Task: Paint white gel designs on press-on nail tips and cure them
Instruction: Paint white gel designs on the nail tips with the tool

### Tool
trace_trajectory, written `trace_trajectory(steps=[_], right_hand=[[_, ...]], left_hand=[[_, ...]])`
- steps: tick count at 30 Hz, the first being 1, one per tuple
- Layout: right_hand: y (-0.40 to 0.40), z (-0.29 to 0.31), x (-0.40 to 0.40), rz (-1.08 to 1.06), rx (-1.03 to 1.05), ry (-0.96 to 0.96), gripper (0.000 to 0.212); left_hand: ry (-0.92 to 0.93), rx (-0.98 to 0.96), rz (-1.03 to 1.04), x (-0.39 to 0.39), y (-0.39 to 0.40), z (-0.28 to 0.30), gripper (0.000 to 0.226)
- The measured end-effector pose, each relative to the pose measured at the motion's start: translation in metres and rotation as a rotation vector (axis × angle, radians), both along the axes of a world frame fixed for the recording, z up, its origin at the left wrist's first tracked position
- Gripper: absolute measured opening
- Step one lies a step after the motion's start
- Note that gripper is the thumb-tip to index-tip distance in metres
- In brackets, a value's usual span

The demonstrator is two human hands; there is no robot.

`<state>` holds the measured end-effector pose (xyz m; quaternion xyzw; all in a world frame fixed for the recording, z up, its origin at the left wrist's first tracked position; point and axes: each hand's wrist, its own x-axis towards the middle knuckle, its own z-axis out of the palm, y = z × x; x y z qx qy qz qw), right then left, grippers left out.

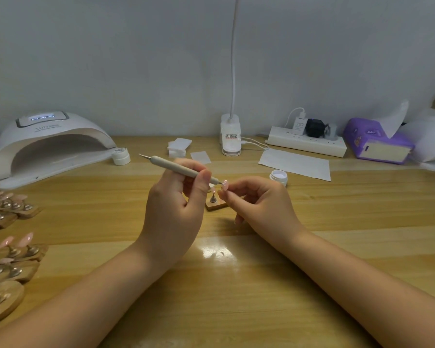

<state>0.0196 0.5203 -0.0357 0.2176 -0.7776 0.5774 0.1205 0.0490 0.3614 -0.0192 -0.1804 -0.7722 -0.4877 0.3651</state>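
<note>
Wooden table [236, 285], nail tip [225, 185] pinched at right fingertips [224, 193], pen [178, 168] touching

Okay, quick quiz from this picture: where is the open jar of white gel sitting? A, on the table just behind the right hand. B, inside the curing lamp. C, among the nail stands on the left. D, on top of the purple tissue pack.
A: the open jar of white gel stands on the wooden table just behind the right hand, near the sheet of white paper.

We read "SUN" on the white curing lamp [48, 144]; the smaller print beneath it and its lit display stay illegible.
</note>
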Motion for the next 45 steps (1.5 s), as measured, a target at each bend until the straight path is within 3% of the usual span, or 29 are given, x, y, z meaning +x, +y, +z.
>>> trace_trajectory(steps=[30, 45], right_hand=[[0.001, -0.004, -0.003, 0.009, 0.018, 0.02, 0.007], [0.001, -0.002, -0.002, -0.025, 0.006, 0.006, 0.007]], left_hand=[[-0.003, -0.013, -0.019, 0.0, 0.0, 0.0, 0.006], [0.037, 0.19, -0.071, 0.008, 0.004, 0.017, 0.008]])
